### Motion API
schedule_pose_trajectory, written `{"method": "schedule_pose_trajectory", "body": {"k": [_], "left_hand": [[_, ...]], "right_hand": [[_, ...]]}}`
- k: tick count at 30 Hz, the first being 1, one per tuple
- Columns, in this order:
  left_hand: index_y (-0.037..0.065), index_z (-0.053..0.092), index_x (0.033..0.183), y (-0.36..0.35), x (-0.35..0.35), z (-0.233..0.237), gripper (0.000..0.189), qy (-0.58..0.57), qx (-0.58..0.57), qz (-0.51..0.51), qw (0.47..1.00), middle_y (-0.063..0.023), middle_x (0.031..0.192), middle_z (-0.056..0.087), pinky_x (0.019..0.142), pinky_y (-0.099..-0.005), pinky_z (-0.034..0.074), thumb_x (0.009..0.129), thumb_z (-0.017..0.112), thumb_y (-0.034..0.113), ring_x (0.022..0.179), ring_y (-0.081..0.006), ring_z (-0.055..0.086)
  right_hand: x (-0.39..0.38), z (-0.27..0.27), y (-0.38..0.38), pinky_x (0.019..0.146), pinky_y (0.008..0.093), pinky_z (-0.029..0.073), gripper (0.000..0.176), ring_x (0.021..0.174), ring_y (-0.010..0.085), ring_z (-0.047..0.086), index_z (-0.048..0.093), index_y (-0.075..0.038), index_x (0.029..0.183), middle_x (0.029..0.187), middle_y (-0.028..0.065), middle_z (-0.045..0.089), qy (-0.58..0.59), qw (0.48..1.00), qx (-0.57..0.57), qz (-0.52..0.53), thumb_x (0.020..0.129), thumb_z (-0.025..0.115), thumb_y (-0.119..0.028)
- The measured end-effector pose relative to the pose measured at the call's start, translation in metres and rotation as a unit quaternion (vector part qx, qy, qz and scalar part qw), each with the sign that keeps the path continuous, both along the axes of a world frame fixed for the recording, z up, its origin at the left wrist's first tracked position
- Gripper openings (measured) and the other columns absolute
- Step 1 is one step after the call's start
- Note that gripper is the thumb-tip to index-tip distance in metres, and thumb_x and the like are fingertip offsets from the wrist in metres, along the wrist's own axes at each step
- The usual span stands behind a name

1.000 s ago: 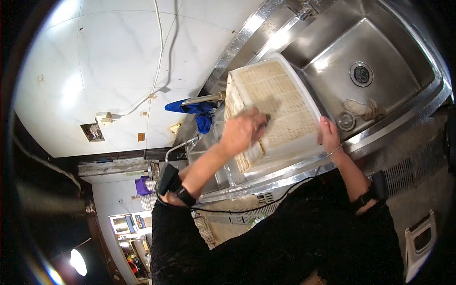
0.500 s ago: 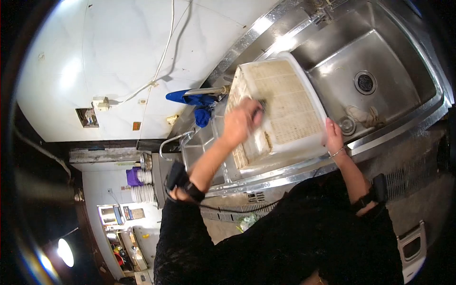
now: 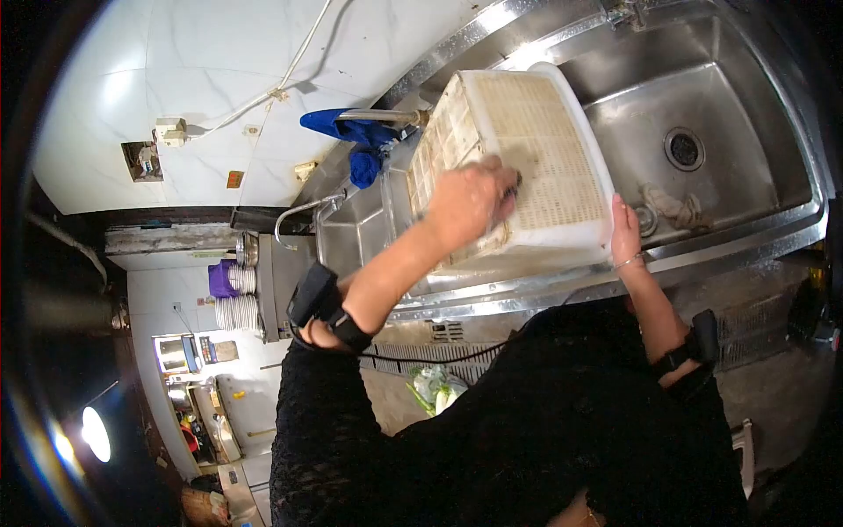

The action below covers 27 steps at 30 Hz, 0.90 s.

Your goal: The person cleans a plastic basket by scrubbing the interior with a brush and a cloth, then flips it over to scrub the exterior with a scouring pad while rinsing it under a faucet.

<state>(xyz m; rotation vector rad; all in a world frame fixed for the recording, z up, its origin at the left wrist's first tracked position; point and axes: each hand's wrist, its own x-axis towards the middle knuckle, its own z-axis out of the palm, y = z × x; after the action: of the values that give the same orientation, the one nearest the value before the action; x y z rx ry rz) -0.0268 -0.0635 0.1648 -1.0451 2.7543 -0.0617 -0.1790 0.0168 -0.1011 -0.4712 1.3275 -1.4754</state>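
A white plastic basket [image 3: 562, 132] with slotted walls, stained yellow-brown, lies tipped on its side across the sink's edge. My left hand [image 3: 474, 200] is closed around a small dark scrubber [image 3: 515, 182] and holds it against the slotted face. Motion blur and my fingers hide most of the scrubber. At the basket's right end, my right hand [image 3: 624, 230] grips the white rim near its lower corner.
To the right is a steel sink basin [image 3: 654, 105] with a drain [image 3: 683, 149] and a wet cloth [image 3: 676, 208]. A blue cloth [image 3: 364, 167] and a metal faucet [image 3: 382, 115] are behind the basket. A smaller basin [image 3: 351, 233] lies left.
My left hand has moved down across the slotted face with the scrubber. My right hand keeps its hold on the rim. The whole view has shifted slightly.
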Motion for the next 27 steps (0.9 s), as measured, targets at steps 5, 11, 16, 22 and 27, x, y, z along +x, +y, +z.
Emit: {"method": "schedule_pose_trajectory", "body": {"k": [5, 11, 16, 22, 27], "left_hand": [[0.012, 0.059, 0.09, 0.063, 0.02, -0.002, 0.017, -0.003, 0.064, -0.005, 0.998, -0.0067, 0.086, 0.053, 0.059, -0.0363, 0.05, 0.073, 0.063, 0.014, 0.078, -0.0263, 0.059], [0.013, 0.06, 0.09, 0.078, 0.079, -0.019, 0.017, 0.186, 0.009, 0.045, 0.982, -0.0055, 0.09, 0.053, 0.065, -0.034, 0.049, 0.074, 0.067, 0.015, 0.082, -0.0248, 0.057], [0.01, 0.058, 0.093, 0.048, 0.091, -0.067, 0.021, 0.387, 0.017, 0.143, 0.911, -0.0099, 0.091, 0.053, 0.073, -0.0355, 0.047, 0.074, 0.066, 0.011, 0.086, -0.0297, 0.056], [0.013, 0.056, 0.09, 0.01, 0.107, -0.071, 0.017, 0.345, -0.038, 0.12, 0.93, -0.0074, 0.086, 0.054, 0.062, -0.0361, 0.048, 0.075, 0.063, 0.014, 0.078, -0.0272, 0.058], [0.013, 0.059, 0.09, -0.018, 0.093, -0.046, 0.017, 0.503, -0.089, 0.132, 0.849, -0.0068, 0.084, 0.056, 0.061, -0.0347, 0.047, 0.074, 0.064, 0.014, 0.077, -0.0261, 0.058]], "right_hand": [[-0.001, -0.012, 0.001, 0.076, 0.0281, 0.042, 0.051, 0.081, 0.0157, 0.052, 0.058, 0.006, 0.1, 0.088, 0.0095, 0.06, 0.0, 1.0, -0.002, 0.017, 0.093, 0.044, -0.042], [-0.006, 0.002, -0.001, 0.077, 0.0278, 0.042, 0.05, 0.083, 0.0155, 0.053, 0.057, 0.006, 0.105, 0.092, 0.0092, 0.061, 0.055, 0.997, -0.033, 0.031, 0.093, 0.043, -0.04], [-0.015, -0.031, -0.004, 0.071, 0.0267, 0.044, 0.041, 0.079, 0.0135, 0.055, 0.055, 0.004, 0.108, 0.087, 0.0069, 0.06, 0.188, 0.978, 0.028, 0.089, 0.093, 0.047, -0.033], [-0.011, 0.015, 0.003, 0.056, 0.0234, 0.041, 0.025, 0.061, 0.0096, 0.05, 0.055, 0.0, 0.097, 0.069, -0.0008, 0.052, 0.127, 0.988, 0.016, 0.082, 0.093, 0.048, -0.024], [-0.011, -0.014, -0.006, 0.057, 0.0249, 0.04, 0.017, 0.063, 0.0091, 0.048, 0.054, -0.003, 0.092, 0.07, -0.0008, 0.05, 0.056, 0.998, 0.02, -0.029, 0.092, 0.049, -0.018]]}}
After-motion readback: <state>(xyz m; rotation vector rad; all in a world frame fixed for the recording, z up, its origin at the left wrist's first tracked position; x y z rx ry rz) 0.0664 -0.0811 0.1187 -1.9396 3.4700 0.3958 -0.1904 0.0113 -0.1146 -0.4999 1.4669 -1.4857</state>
